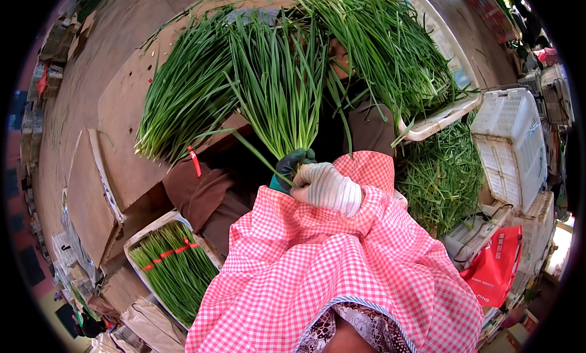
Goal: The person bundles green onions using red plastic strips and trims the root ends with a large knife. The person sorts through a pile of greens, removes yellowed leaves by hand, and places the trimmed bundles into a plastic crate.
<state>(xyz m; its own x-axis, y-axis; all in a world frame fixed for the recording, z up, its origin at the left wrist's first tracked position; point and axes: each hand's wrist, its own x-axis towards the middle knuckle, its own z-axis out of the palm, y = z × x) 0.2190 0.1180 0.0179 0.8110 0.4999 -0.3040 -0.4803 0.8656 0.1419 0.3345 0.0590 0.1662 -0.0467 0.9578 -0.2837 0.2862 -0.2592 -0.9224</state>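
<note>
A fan of long green garlic chives [278,90] spreads away from me, its pale stem ends gathered low. My left hand [288,167], in a dark-coated teal glove, is wrapped round those ends. My right hand [326,187], in a white striped glove, presses up against the left with its fingers closed. A single chive leaf [259,156] slants up and left from the right hand's fingertips. A larger pile of chives [189,87] lies left of the held bunch. More chives [390,54] are heaped to the right in a white crate [436,122].
Loose tangled leaves [442,176] lie at my right, near an upturned white basket [510,148] and a red bag [495,267]. At lower left, a crate [131,246] holds chives with red bands [171,253]. A red strip [195,162] rests by my knee, near cardboard [91,200].
</note>
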